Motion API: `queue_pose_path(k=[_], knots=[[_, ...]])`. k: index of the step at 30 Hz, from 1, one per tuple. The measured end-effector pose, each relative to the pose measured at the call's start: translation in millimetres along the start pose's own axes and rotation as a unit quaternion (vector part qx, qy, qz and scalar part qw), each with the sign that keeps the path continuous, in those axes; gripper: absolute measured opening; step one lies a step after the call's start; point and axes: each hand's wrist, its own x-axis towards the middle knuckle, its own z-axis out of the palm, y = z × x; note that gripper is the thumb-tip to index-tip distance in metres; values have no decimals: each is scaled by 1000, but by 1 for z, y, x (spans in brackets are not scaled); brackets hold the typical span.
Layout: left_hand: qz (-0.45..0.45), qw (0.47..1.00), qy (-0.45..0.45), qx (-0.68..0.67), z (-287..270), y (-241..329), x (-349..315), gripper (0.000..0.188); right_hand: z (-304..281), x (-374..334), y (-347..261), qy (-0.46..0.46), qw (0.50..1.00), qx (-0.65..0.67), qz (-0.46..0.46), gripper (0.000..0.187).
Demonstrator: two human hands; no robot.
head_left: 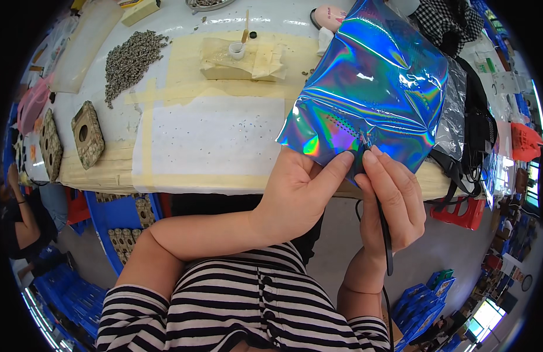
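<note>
My left hand (300,190) grips the lower edge of a shiny blue iridescent sheet (371,76), thumb on top and fingers underneath. The sheet is raised at the table's front edge and bends in the middle. Rows of tiny dark dots or holes run across its lower part. Between the closed fingers of my right hand (397,202) is a slim black tool (386,234) that looks like tweezers. Its upper end meets the sheet beside the left thumb, near the dots; the fingers partly hide it there. White paper (210,141) with scattered tiny specks lies taped to the table, left of the sheet.
A foam block (239,71) bears a small clear cup (237,50) and a wooden stick. Further left are a heap of small metallic pieces (130,61) and two camouflage-patterned plates (86,134). A black bag strap (474,105) lies at right. Blue crates (421,308) stand below.
</note>
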Motion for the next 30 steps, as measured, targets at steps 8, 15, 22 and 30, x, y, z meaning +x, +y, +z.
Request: queue_pose_path(k=[8, 15, 22, 30], knots=[[-31, 999, 13, 2, -1, 1, -1, 17, 0, -1, 1, 1, 1000, -1, -13, 25], [-33, 999, -5, 23, -2, 1, -1, 21, -1, 0, -4, 3, 1000, 14, 10, 26], [-30, 1000, 4, 9, -3, 0, -1, 22, -3, 0, -5, 7, 999, 27, 24, 27], [-45, 999, 4, 13, 0, 5, -1, 22, -5, -1, -6, 3, 1000, 23, 15, 27]])
